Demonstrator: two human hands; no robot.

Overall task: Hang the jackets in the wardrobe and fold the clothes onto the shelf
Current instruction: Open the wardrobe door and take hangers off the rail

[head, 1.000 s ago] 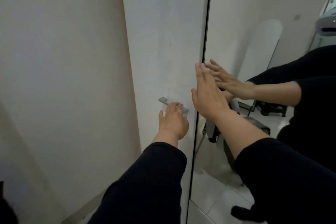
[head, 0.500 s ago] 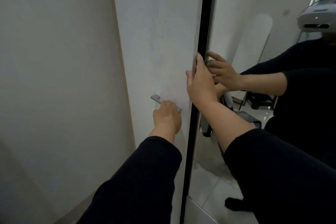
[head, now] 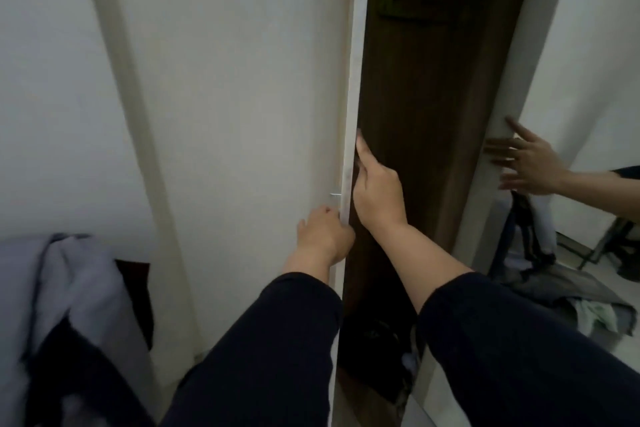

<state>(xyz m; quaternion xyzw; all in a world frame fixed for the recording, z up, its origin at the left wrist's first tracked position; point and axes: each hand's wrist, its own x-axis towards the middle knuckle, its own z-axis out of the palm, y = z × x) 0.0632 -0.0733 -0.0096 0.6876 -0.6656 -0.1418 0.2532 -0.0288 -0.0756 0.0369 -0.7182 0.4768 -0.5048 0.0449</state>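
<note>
Two hands are working the stiff, weighty-looking wardrobe door: my left hand is curling round its free edge beside the handle, my right hand is pressing behind it, clothes lying at eight o'clock.

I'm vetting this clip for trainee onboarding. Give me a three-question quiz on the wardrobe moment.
1. True or false: the white door is swung open, showing a dark interior.
2. Which hand is at the door's handle? A) left B) right
3. Fill in: the right hand has its fingers on the door's ____.

Key: 1 true; 2 A, the left hand; 3 edge.
</note>
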